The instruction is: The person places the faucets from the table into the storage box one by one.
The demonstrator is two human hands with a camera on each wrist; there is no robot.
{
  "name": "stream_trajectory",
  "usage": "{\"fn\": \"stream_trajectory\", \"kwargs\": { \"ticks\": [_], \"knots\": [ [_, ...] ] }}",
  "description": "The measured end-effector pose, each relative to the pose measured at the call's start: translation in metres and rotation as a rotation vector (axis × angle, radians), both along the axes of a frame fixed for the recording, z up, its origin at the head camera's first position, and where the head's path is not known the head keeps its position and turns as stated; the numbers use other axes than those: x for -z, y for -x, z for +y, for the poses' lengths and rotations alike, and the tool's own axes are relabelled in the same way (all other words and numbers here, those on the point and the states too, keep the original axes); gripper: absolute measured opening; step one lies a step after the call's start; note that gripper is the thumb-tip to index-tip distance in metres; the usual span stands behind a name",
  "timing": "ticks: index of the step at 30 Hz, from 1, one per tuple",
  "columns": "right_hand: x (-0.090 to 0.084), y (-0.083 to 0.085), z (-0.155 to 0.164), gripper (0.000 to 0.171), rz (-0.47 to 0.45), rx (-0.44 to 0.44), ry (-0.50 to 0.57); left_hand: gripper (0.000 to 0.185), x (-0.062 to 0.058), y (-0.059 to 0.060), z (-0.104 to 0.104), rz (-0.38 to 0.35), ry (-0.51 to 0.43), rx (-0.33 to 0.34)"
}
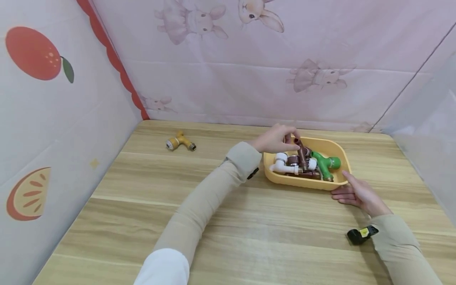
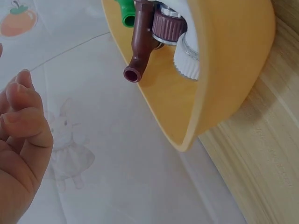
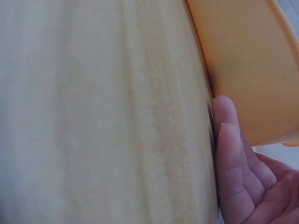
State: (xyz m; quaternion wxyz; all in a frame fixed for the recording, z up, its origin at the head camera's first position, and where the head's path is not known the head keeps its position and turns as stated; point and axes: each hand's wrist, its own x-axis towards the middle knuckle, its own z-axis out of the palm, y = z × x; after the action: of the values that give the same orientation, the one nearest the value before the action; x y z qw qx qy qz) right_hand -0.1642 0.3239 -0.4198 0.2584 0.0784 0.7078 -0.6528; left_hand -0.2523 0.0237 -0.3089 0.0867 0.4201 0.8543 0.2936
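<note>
Sleeves in beige are reaching forward across the wooden table (image 1: 228, 221), and the right hand (image 1: 358, 193) is lying nearest the viewer, flat on the table with straight fingers, its fingertips touching the near right wall of the yellow tub (image 1: 303, 183). In the right wrist view that hand (image 3: 243, 172) is resting just beside the tub's outer wall (image 3: 247, 70), holding nothing.

Further off, the left hand (image 1: 276, 138) is hovering over the tub's far left rim, its fingertips curling together at the upper end of the brown faucet (image 1: 303, 155); whether they are actually pinching it or only touching it I cannot tell, since the left wrist view is showing the fingers (image 2: 23, 121) bent and apart from the faucet's spout (image 2: 140, 51).

Inside the tub the brown faucet is lying tilted, its long axis running from the far left, under the left grip, down toward the near right, across a white faucet (image 1: 283, 164) and beside a green faucet (image 1: 324, 163). Its upper end is pointing toward the left hand, which is plainly the nearer one.

Well apart, at the far left of the table, a yellow faucet (image 1: 180, 141) is lying alone
</note>
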Motion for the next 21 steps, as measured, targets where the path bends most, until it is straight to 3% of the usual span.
{"fn": "stream_trajectory", "kwargs": {
  "ticks": [6,21],
  "knots": [
    [0.001,0.001,0.0,0.082,-0.006,-0.011,-0.018,0.031,0.004,-0.003,-0.01,-0.008,-0.023,-0.016],
    [0.0,0.006,0.001,0.082,0.001,-0.031,-0.027,0.032,0.008,-0.009,-0.037,-0.008,-0.094,-0.095]
  ]
}}
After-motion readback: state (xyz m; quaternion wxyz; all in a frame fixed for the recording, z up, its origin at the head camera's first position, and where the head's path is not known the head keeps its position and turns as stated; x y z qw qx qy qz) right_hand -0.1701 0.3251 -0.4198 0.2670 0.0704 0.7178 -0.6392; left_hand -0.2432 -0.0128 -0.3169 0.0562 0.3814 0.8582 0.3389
